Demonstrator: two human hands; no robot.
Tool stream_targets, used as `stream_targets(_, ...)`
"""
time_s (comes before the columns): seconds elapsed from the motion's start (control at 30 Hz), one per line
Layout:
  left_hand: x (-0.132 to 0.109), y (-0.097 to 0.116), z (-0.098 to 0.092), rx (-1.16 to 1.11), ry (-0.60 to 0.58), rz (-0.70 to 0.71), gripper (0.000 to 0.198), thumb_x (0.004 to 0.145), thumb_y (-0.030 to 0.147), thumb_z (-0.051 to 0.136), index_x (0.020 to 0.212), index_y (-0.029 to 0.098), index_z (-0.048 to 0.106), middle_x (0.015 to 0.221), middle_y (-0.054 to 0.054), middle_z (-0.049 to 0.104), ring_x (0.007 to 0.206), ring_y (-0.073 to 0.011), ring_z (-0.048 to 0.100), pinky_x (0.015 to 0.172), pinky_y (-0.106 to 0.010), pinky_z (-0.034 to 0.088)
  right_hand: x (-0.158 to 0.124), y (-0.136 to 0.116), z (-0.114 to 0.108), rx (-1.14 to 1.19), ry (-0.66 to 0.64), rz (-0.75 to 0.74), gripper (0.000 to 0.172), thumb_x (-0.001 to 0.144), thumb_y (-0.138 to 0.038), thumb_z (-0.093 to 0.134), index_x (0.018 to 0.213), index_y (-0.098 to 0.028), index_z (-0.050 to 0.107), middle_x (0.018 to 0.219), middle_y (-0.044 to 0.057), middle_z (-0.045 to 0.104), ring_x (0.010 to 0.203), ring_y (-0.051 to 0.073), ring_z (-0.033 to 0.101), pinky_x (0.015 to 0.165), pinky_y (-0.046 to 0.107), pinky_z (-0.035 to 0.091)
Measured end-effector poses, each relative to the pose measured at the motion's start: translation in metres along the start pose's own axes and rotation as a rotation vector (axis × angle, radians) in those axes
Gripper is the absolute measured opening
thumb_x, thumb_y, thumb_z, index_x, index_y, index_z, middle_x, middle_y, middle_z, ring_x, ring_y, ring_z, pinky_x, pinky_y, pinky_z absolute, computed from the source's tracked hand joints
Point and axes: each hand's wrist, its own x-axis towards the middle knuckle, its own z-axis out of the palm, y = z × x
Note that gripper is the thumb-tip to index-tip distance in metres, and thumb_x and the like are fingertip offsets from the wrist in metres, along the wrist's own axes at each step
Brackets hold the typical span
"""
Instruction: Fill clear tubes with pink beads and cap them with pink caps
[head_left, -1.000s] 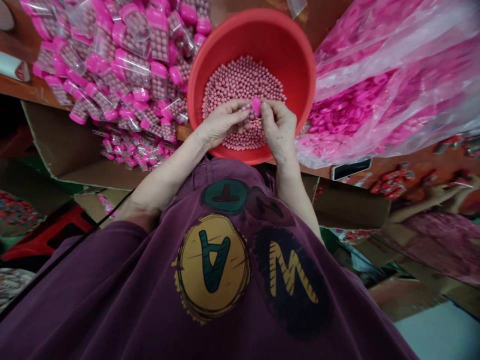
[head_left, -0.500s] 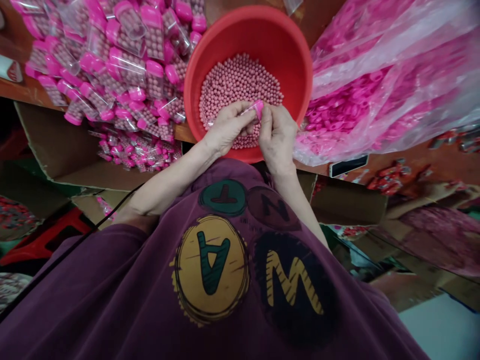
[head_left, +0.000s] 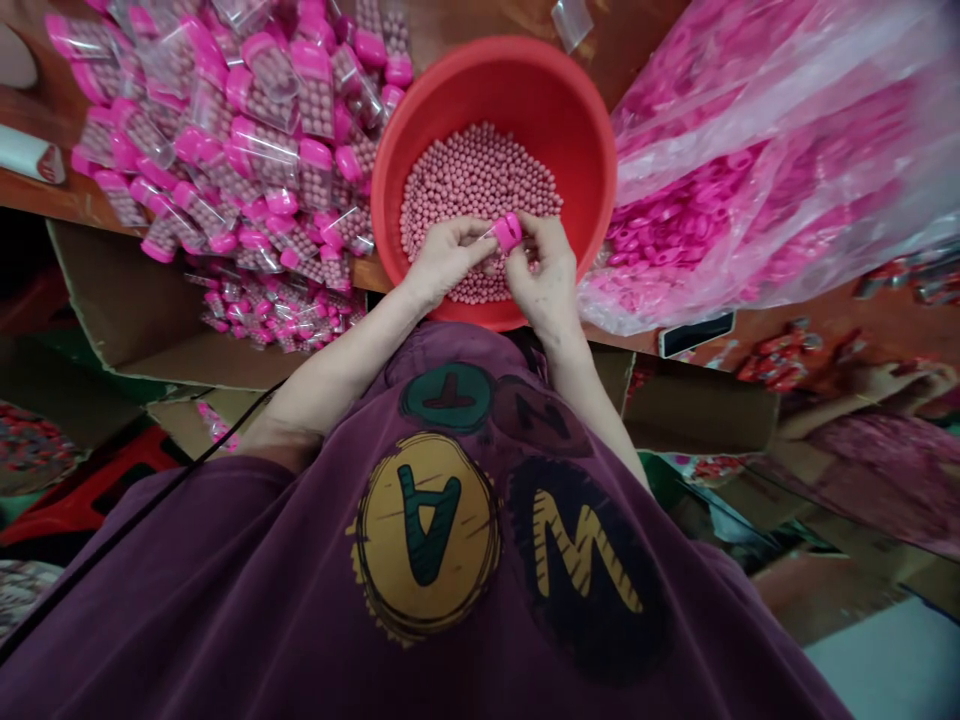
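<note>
Over the red bowl (head_left: 592,110), my left hand (head_left: 448,262) pinches a small clear container with a pink cap (head_left: 508,232). The cap points right, and the container's clear body is mostly hidden by my fingers. My right hand (head_left: 546,268) is closed at the cap's right side, its thumb and fingertips against or very near the cap. Pink beads (head_left: 480,175) fill the bottom of the bowl, below both hands. Left of the bowl lies a heap of bead-filled containers with pink caps (head_left: 262,150).
A clear plastic bag of pink parts (head_left: 690,215) lies right of the bowl. A phone (head_left: 697,334) rests at the table edge. Cardboard boxes (head_left: 142,310) stand below the edge. Another person's hands (head_left: 900,380) are at the far right, near red pieces (head_left: 780,357).
The pink cap has turned so a slot in it shows. My right hand's fingers have shifted around it. The bowl and heap appear slightly lower in view.
</note>
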Motion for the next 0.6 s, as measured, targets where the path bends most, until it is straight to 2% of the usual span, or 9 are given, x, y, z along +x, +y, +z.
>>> stream_targets(0.07,-0.002,-0.002,0.004,-0.021,0.030,-0.010,0.012,0.102,0.016,0.077,0.090,0.017,0.077,0.084,-0.002,0.079,0.078,-0.0128,0.075,0.081,-0.026,0.065,-0.006,-0.003,0.003,-0.152,-0.027,-0.079,0.054,0.100,-0.060,0.075,0.142,-0.029,0.063,0.142,0.012,0.069,0.139,0.037,0.065,0.122,0.069,0.057)
stream_targets(0.13,-0.005,-0.002,0.009,-0.045,0.045,-0.034,0.013,0.103,0.019,0.077,0.090,0.017,0.077,0.082,-0.001,0.078,0.074,-0.0119,0.073,0.078,-0.025,0.064,-0.010,-0.001,0.009,-0.304,-0.027,-0.148,0.066,0.095,-0.051,0.082,0.149,-0.023,0.055,0.148,0.016,0.064,0.143,0.040,0.060,0.123,0.072,0.054)
stream_targets(0.2,-0.007,-0.002,0.014,-0.064,0.053,-0.061,0.015,0.104,0.023,0.078,0.090,0.017,0.077,0.081,-0.001,0.077,0.070,-0.0108,0.071,0.075,-0.024,0.063,-0.010,0.004,0.016,-0.439,0.000,-0.179,0.072,0.092,-0.041,0.084,0.151,-0.019,0.049,0.146,0.019,0.063,0.140,0.039,0.058,0.123,0.072,0.053)
stream_targets(0.27,-0.008,-0.002,0.017,-0.079,0.068,-0.079,0.018,0.102,0.026,0.082,0.088,0.017,0.076,0.079,0.000,0.076,0.067,-0.0097,0.069,0.072,-0.022,0.061,-0.006,0.011,0.021,-0.523,0.016,-0.196,0.070,0.091,-0.034,0.084,0.149,-0.018,0.047,0.141,0.020,0.064,0.134,0.037,0.059,0.121,0.070,0.055)
stream_targets(0.37,-0.005,-0.003,0.017,-0.108,0.103,-0.096,0.023,0.100,0.026,0.085,0.082,0.017,0.072,0.073,0.001,0.073,0.064,-0.0088,0.066,0.068,-0.020,0.058,0.004,0.021,0.023,-0.558,-0.032,-0.230,0.060,0.092,-0.036,0.079,0.142,-0.017,0.051,0.137,0.019,0.063,0.131,0.040,0.061,0.117,0.074,0.055)
stream_targets(0.47,0.000,-0.006,0.015,-0.133,0.096,-0.117,0.026,0.101,0.017,0.079,0.077,0.017,0.069,0.068,0.002,0.069,0.064,-0.0085,0.063,0.066,-0.018,0.055,0.012,0.024,0.023,-0.574,-0.090,-0.227,0.053,0.092,-0.037,0.077,0.135,-0.016,0.056,0.137,0.019,0.063,0.133,0.043,0.061,0.117,0.077,0.053)
stream_targets(0.53,0.003,-0.009,0.015,-0.108,0.076,-0.149,0.027,0.102,0.011,0.071,0.076,0.017,0.068,0.068,0.002,0.067,0.063,-0.0090,0.062,0.067,-0.020,0.053,0.011,0.024,0.026,-0.585,-0.116,-0.198,0.055,0.088,-0.033,0.079,0.135,-0.014,0.058,0.136,0.021,0.065,0.135,0.046,0.061,0.118,0.077,0.053)
stream_targets(0.6,0.006,-0.013,0.013,-0.014,0.094,-0.191,0.028,0.103,0.007,0.063,0.077,0.017,0.068,0.068,0.002,0.066,0.064,-0.0104,0.061,0.069,-0.023,0.053,0.005,0.024,0.032,-0.544,-0.173,-0.181,0.065,0.085,-0.028,0.080,0.143,-0.011,0.057,0.138,0.023,0.065,0.137,0.047,0.062,0.119,0.075,0.054)
